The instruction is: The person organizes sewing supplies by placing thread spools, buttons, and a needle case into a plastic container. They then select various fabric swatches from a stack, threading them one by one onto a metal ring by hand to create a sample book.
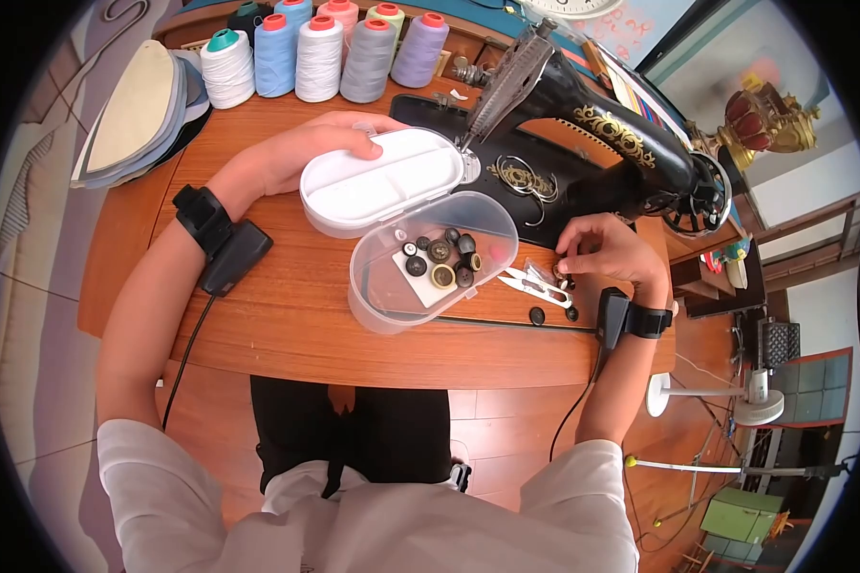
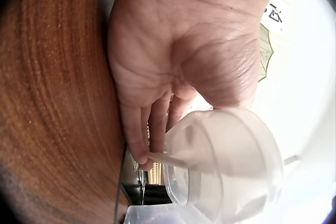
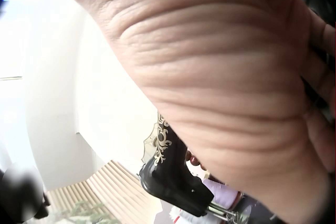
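An open, hinged plastic storage box has a half with a white compartment tray [image 1: 382, 181] and a clear half [image 1: 373, 286]. My left hand [image 1: 320, 143] grips the white half, thumb over its rim and fingers behind it; the left wrist view shows the clear wall [image 2: 236, 155] under the thumb. Several dark and brass-coloured buttons [image 1: 440, 251] lie in the clear half, around a pale square card [image 1: 417, 286]. To the right, my right hand [image 1: 610, 250] pinches a small brown button [image 1: 560, 274] close over the table. White-handled thread snips [image 1: 537, 289] lie beside those fingertips.
A black sewing machine [image 1: 602, 115] stands behind the box, its needle side close to the white tray. Thread cones [image 1: 318, 62] line the table's back edge. Fabric pieces [image 1: 139, 119] are stacked at left. Loose dark buttons [image 1: 537, 315] lie near the front right edge.
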{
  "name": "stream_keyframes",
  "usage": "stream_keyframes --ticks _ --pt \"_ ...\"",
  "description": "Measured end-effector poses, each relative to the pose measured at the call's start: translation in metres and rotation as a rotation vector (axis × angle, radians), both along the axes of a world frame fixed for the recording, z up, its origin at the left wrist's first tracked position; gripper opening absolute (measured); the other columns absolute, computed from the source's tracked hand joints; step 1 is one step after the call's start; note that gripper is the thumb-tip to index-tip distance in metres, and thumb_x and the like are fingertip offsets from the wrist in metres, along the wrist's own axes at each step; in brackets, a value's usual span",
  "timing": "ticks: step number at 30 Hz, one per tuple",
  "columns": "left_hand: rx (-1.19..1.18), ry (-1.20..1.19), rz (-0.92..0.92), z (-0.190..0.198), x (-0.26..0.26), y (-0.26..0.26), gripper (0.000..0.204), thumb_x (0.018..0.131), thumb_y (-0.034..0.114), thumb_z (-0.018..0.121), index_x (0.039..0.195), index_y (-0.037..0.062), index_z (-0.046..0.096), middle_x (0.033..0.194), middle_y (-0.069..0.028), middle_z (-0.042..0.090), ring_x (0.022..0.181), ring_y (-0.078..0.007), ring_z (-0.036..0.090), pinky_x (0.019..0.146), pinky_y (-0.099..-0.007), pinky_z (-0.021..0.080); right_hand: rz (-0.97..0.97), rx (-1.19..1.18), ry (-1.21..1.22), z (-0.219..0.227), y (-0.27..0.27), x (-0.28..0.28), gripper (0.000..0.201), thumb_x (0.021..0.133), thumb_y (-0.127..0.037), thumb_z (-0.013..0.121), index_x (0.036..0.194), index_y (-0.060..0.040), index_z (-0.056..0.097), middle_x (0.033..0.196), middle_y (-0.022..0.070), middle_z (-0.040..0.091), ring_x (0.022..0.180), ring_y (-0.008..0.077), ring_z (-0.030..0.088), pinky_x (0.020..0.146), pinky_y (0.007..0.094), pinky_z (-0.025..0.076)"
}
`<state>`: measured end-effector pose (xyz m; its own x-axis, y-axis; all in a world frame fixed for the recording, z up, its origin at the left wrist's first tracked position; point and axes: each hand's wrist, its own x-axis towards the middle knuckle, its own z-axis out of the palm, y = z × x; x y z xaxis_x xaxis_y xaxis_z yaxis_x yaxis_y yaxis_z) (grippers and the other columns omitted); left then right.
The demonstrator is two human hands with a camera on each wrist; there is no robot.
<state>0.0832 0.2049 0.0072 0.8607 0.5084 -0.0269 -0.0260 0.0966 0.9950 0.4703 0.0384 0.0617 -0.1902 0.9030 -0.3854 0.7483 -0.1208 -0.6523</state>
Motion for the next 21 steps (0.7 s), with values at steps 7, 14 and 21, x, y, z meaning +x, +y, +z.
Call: stream_keyframes --ticks 7,14,21 --pt "-0.008 0.006 0.004 0.003 0.000 -0.002 0.064 0.089 0.026 0.066 0.146 0.0006 0.049 0.134 -0.0154 0.060 0.114 -0.0175 0.065 0.094 -0.0244 0.053 -0.019 0.038 0.013 -0.007 0.002 0.001 0.010 0.087 -0.006 0.077 0.095 0.0001 0.074 0.084 0.0008 0.071 0.078 0.0062 0.063 0.070 0.0227 0.051" --pt "0.005 0.019 0.006 0.001 0.000 0.000 0.066 0.088 0.026 0.065 0.147 0.0009 0.049 0.134 -0.0159 0.060 0.115 -0.0178 0.065 0.095 -0.0244 0.053 -0.038 0.096 -0.028 -0.012 0.003 0.002 0.009 0.091 -0.008 0.073 0.094 0.0004 0.073 0.086 -0.0001 0.071 0.080 0.0048 0.062 0.072 0.0231 0.051" --pt "0.009 0.018 0.008 0.003 0.001 -0.001 0.065 0.088 0.027 0.066 0.146 0.0008 0.049 0.134 -0.0159 0.060 0.115 -0.0182 0.065 0.096 -0.0241 0.053 0.002 0.062 -0.028 -0.007 0.003 0.000 0.007 0.088 -0.005 0.075 0.094 -0.0011 0.074 0.087 0.0006 0.072 0.080 0.0061 0.064 0.072 0.0229 0.051"
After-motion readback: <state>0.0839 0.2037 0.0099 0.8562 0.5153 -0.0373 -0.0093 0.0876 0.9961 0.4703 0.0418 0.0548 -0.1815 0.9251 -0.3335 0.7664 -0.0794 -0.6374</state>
